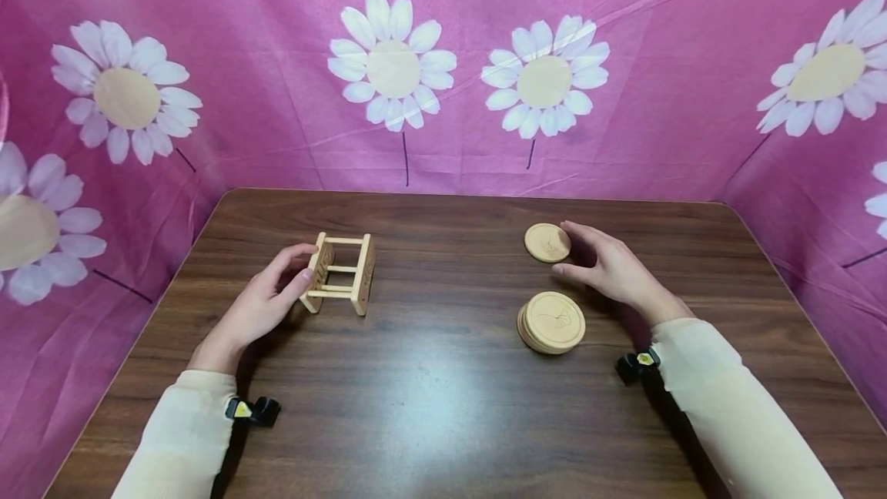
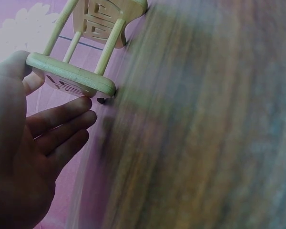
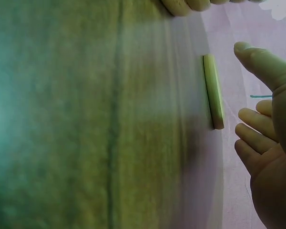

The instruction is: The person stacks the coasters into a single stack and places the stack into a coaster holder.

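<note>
A light wooden coaster rack (image 1: 337,272), with slotted side panels joined by round rods, stands on the left part of the table. My left hand (image 1: 266,303) holds its left side panel between thumb and fingers; in the left wrist view the other fingers (image 2: 69,126) extend below that panel. On the right, one round wooden coaster (image 1: 547,242) lies flat. My right hand (image 1: 613,264) is just right of it, thumb and fingers spread apart and holding nothing. Closer to me sits a stack of round coasters (image 1: 553,322), the top one bearing a leaf-like engraving.
Both hands work over a dark wood-grain table (image 1: 430,406). Behind and beside it hangs a pink cloth (image 1: 471,160) printed with white daisies. Black wrist cameras (image 1: 263,411) are strapped at both sleeves.
</note>
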The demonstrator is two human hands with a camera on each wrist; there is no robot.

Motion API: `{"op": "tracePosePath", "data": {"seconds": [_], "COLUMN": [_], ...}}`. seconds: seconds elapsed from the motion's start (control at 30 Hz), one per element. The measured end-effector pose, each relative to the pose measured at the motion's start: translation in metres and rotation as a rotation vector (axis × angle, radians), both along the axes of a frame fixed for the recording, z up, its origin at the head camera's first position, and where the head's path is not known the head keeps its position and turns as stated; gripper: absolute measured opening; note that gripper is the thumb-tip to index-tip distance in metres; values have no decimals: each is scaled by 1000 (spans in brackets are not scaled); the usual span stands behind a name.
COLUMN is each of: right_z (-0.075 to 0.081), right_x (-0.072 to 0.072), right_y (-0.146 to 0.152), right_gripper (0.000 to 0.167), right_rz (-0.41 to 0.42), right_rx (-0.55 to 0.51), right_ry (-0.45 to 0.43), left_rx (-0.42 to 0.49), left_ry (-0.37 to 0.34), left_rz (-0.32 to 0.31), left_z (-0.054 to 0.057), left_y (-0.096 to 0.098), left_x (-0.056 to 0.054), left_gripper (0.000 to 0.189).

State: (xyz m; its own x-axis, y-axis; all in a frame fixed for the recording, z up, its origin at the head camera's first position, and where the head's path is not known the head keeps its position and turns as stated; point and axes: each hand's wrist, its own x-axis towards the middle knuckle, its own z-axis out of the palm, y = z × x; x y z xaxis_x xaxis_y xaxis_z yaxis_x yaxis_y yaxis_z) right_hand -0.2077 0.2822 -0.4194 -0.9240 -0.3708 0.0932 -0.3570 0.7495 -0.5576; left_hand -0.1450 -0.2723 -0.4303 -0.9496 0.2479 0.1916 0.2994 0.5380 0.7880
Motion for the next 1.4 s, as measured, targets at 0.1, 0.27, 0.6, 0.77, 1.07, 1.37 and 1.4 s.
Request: {"op": "tracePosePath", "data": {"seconds": [0.1,0.27,0.6,0.77,1.07,1.37,1.4], "right_z": [0,-3,-11,-12,-13,-11,-11], "right_x": [-3,-8,-18,-23,-29,-29,-29], "right_y": [1,2,-2,-4,-11,-12,-12], "right_gripper": [80,81,85,86,82,82,82], "right_rz": [-4,2,23,42,57,40,38], "right_rx": [7,17,51,79,108,99,99], "right_ry": [-10,-15,-8,-14,22,2,0], "left_rx": [-3,-6,-24,-13,-8,-11,-11], "left_ry": [2,7,2,6,11,7,7], "left_rz": [0,-2,12,6,2,0,-1], "left_z": [0,0,1,0,1,1,1], "left_y": [0,0,0,0,1,0,0], "left_x": [0,0,2,1,2,1,1], "left_gripper": [39,39,39,40,39,40,40]}}
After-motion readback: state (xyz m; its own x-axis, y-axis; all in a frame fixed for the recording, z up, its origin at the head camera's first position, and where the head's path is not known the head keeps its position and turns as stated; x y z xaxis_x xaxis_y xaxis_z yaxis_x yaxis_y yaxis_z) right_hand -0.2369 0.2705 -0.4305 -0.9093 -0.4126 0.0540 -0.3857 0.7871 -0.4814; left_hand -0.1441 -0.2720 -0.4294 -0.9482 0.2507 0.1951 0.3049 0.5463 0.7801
